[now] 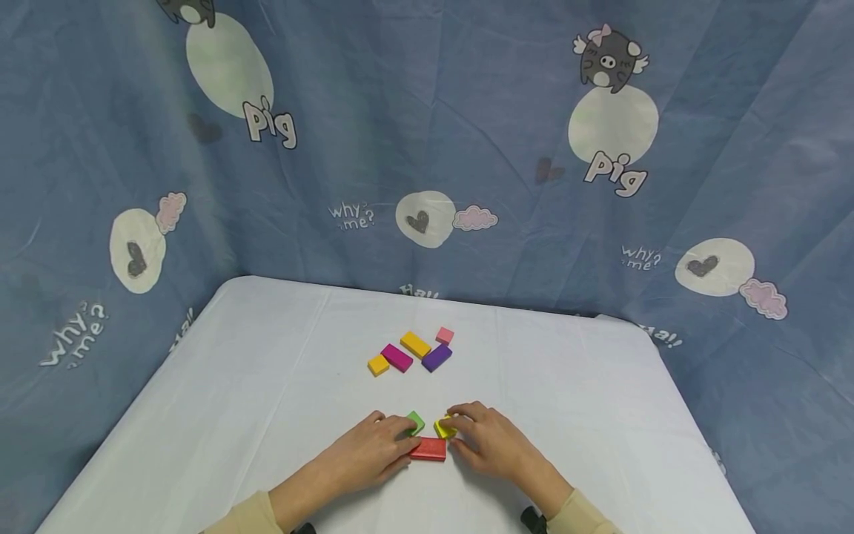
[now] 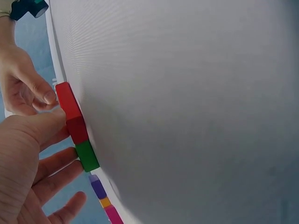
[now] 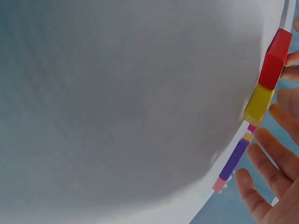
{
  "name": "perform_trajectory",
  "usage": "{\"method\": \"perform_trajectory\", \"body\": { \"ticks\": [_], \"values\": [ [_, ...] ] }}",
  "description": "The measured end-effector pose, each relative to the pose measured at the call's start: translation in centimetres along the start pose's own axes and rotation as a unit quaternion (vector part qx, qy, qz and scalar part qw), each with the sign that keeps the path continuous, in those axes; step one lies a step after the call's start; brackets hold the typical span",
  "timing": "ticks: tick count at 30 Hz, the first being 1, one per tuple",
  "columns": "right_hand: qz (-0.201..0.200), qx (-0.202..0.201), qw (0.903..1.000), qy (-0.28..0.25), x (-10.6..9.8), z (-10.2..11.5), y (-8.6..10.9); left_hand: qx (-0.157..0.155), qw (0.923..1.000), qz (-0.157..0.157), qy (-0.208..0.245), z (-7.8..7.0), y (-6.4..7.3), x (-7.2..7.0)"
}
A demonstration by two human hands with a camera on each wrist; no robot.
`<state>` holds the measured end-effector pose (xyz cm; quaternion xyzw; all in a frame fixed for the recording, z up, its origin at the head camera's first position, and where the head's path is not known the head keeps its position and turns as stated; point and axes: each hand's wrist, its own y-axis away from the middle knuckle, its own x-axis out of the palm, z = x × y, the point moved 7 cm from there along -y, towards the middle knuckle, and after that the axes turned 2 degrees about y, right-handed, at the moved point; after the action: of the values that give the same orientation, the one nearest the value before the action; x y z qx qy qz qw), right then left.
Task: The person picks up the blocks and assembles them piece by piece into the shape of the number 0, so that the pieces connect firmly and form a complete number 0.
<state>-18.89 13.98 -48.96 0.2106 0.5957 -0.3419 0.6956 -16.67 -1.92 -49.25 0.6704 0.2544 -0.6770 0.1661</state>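
In the head view a red block (image 1: 429, 449) lies on the white table between the two hands. Just beyond it are a green block (image 1: 416, 422) and a yellow block (image 1: 443, 428). The left hand (image 1: 376, 449) has its thumb against the red block's left end and its fingers at the green block (image 2: 87, 156). On the other side, the right hand (image 1: 492, 443) touches the yellow block (image 3: 259, 103) with its index finger, thumb near the red block's right end. Its other fingers are spread in the right wrist view.
Farther back lie several more blocks: an orange one (image 1: 416, 345), a small orange one (image 1: 378, 365), a magenta one (image 1: 396, 357), a purple one (image 1: 437, 357) and a pink one (image 1: 445, 336). A blue printed curtain (image 1: 373, 133) hangs behind the white table (image 1: 567, 371).
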Motion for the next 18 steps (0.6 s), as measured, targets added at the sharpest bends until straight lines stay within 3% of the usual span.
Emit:
{"method": "perform_trajectory", "body": {
  "ticks": [9, 18],
  "values": [
    [0.007, -0.010, 0.9999, 0.006, -0.6, 1.9, 0.5, -0.002, 1.0000, 0.004, 0.000, 0.0, 0.1, 0.1],
    [0.050, 0.036, 0.9980, 0.010, 0.5, 2.6, 2.0, 0.011, 0.9999, -0.006, -0.005, 0.2, 0.2, 0.0]
  ]
}}
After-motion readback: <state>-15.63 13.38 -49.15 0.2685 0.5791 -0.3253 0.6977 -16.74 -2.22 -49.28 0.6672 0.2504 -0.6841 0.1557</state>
